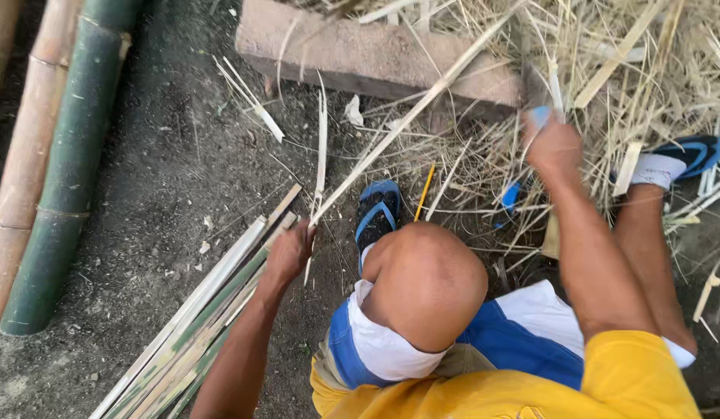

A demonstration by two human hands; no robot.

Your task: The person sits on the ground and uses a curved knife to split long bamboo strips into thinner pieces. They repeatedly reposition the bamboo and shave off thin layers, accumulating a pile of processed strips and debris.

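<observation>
The left hand (288, 252) is closed around the near end of a long bamboo strip (410, 109); it looks light, springy, with probably sharp edges. The right hand (552, 143) grips a blue-handled tool (540, 116), blade hidden in the shavings.

I log two thick bamboo poles (53, 167), one green and one tan, lying side by side on dark soil (166, 155) at far left. A reddish stone block (360, 54) sits top centre, with dry straw litter (654, 70) heaped right of it. Blue sandals (375, 213) rest on the ground.
</observation>
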